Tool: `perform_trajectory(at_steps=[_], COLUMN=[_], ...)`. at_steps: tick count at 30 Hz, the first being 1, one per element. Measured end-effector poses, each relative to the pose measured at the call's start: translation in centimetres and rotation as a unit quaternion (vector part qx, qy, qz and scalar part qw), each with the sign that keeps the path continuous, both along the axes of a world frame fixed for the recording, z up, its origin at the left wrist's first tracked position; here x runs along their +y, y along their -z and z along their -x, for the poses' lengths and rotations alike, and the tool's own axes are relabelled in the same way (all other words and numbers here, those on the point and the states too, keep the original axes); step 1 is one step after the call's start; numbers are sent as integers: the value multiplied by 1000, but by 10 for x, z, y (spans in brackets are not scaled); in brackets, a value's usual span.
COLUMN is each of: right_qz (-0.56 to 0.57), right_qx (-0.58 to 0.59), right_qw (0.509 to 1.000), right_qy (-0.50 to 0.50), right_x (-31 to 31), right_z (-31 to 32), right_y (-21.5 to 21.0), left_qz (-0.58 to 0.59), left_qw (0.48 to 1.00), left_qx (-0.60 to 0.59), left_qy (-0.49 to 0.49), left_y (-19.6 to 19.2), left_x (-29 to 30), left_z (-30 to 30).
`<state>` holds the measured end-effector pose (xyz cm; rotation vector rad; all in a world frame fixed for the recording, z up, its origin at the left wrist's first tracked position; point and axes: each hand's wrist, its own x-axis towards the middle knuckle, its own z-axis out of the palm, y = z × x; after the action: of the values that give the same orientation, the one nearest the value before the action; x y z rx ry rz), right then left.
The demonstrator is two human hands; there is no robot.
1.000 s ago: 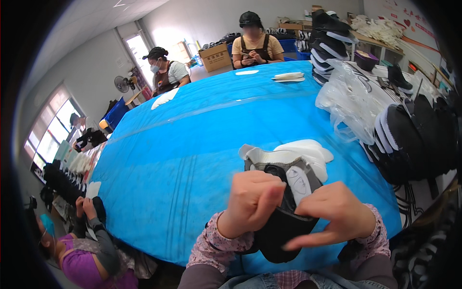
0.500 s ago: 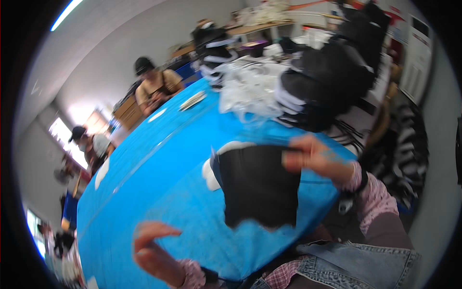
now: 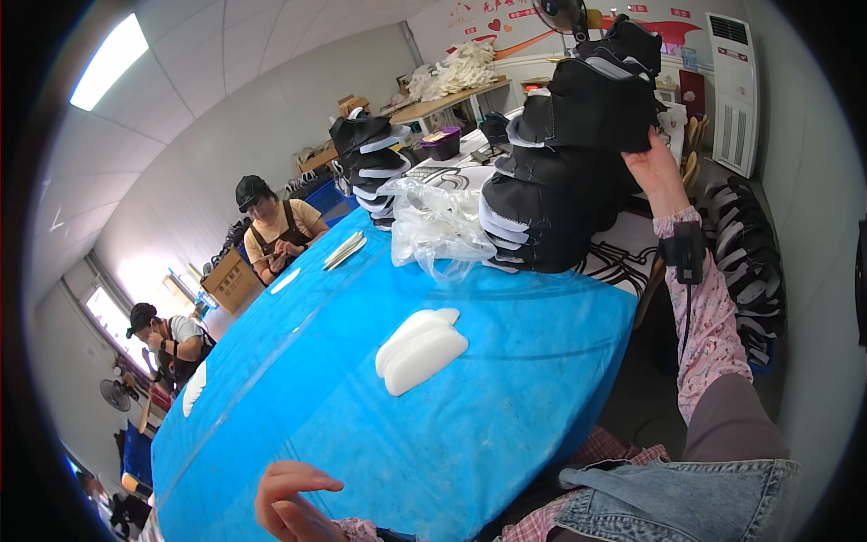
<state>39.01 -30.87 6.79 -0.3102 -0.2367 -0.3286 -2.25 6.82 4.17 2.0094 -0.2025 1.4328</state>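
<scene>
My right hand [image 3: 655, 172] is raised at the right side of the tall stack and grips the lower corner of a black fabric piece [image 3: 601, 108], which looks like a shoe upper. Some of its fingers are hidden behind the cloth. The piece lies against the upper part of the stack of black uppers with white edges [image 3: 533, 199]. My left hand [image 3: 293, 501] hovers over the near edge of the blue-covered table [image 3: 334, 425], fingers loosely bent and apart, holding nothing. Several white sole-shaped pieces [image 3: 423, 352] lie overlapping in the middle of the table.
A clear plastic bag [image 3: 438, 226] sits beside the tall stack, with a second black stack [image 3: 368, 167] behind it. A bundle of thin pale pieces [image 3: 345, 250] lies farther left. Two people sit beyond the table's left edge. More black uppers [image 3: 745, 262] are piled at the right.
My right hand has carried the black piece from above the table up and away to the tall stack. The white sole-shaped pieces are now uncovered. My left hand has dropped slightly.
</scene>
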Motion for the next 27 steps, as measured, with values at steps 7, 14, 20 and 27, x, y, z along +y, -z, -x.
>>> perform_trajectory(at_steps=[7, 14, 20, 27], right_qz=[108, 558, 732, 830], right_qx=[36, -93, -33, -1], right_qw=[991, 636, 431, 282], right_qy=[71, 526, 526, 481], right_x=[-25, -2, -15, 29], right_z=[-17, 23, -40, -78], right_y=[34, 8, -36, -83], left_qz=[4, 3, 1, 3], left_qw=[1000, 999, 997, 987], left_qx=[24, 43, 69, 154], left_qy=[12, -1, 25, 55], left_y=[0, -1, -1, -4], left_x=[-2, -7, -13, -21], left_z=[-4, -5, -10, -20])
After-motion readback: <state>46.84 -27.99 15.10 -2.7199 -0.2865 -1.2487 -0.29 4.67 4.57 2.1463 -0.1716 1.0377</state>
